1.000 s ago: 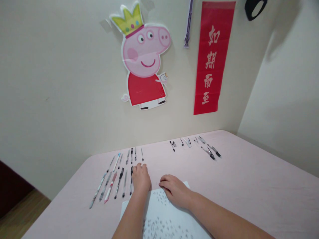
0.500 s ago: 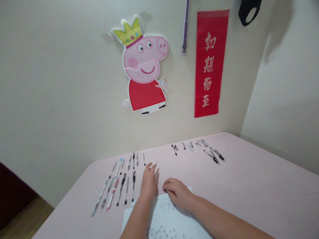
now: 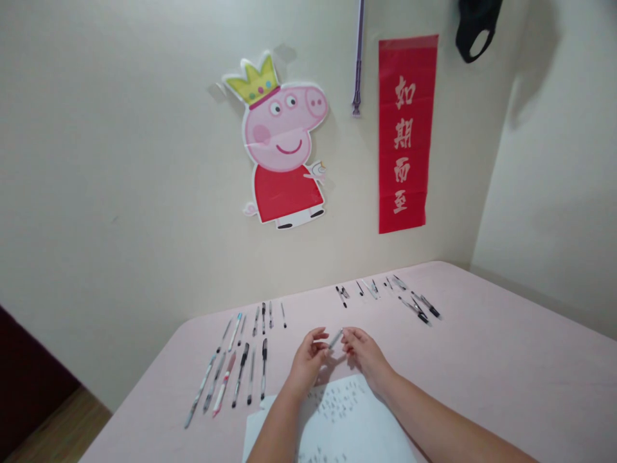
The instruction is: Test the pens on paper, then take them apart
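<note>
Between my two hands is a slim grey pen, tilted up to the right. My left hand pinches its lower end. At its upper end, the fingertips of my right hand close on the tip. Both hands are raised a little above the far edge of a sheet of paper with rows of dark handwriting. To the left lie several pens in two rows, among them a pink and white pen and a black-capped pen.
Several pens and pen parts lie at the back right of the pink tabletop. A cartoon pig cutout, a purple strap, a red banner and a black mask hang on the wall behind.
My left hand has moved right and now holds the pen in front of me. My right hand has come up off the paper to the pen's other end. The view has shifted slightly.
</note>
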Available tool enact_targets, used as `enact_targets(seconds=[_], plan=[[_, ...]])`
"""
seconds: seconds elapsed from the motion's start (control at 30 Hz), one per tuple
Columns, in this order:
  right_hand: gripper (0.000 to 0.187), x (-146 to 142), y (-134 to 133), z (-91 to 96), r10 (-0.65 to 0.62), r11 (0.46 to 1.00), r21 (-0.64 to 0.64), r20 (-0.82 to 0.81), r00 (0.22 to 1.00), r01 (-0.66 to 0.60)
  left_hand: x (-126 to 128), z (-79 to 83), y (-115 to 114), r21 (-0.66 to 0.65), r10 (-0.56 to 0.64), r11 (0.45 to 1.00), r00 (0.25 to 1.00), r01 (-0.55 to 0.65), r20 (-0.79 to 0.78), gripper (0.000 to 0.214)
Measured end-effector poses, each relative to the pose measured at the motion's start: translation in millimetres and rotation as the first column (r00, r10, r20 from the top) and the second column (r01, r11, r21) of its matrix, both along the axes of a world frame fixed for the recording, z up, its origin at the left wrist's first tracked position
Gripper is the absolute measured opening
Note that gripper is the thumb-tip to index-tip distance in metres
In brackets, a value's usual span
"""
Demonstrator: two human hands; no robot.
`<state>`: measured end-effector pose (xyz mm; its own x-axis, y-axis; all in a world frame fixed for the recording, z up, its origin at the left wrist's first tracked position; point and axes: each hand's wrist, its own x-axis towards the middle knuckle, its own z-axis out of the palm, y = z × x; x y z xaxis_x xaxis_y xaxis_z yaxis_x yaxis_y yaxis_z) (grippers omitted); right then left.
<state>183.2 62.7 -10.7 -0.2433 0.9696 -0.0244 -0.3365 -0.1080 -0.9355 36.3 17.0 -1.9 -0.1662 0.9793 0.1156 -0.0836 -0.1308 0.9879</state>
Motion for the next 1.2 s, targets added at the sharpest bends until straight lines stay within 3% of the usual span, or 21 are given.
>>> enact_targets(seconds=[0.33, 0.5, 0.6, 0.93, 1.2], plan=[[0.037, 3, 4, -0.8, 0.024, 0.996, -0.091, -0.048, 0.999, -0.028, 8, -2.9, -2, -0.084, -0.061, 0.995, 0.996, 0.056, -0.058, 0.039], [0.038, 5, 5, -0.9, 0.029, 0.995, -0.096, -0.069, 0.997, -0.035, 13, -3.6, 3, -0.058, 0.041, 0.996, 0.95, -0.061, -0.31, 0.018], [0.041, 6, 7, -2.2, 0.038, 0.993, -0.104, -0.08, 0.996, -0.046, 12, -4.3, 3, -0.072, 0.085, 0.99, 0.912, -0.124, -0.402, 0.016], [0.043, 5, 6, -0.7, 0.055, 0.993, -0.1, -0.076, 0.996, -0.062, 11, 0.6, -4, -0.095, 0.062, 0.989, 0.91, -0.11, -0.411, 0.02], [0.043, 4, 5, -5.2, 0.118, 0.989, -0.075, -0.082, 0.99, -0.125, 7, -2.2, -13, -0.131, -0.007, 0.99, 0.92, -0.049, -0.393, 0.036]])
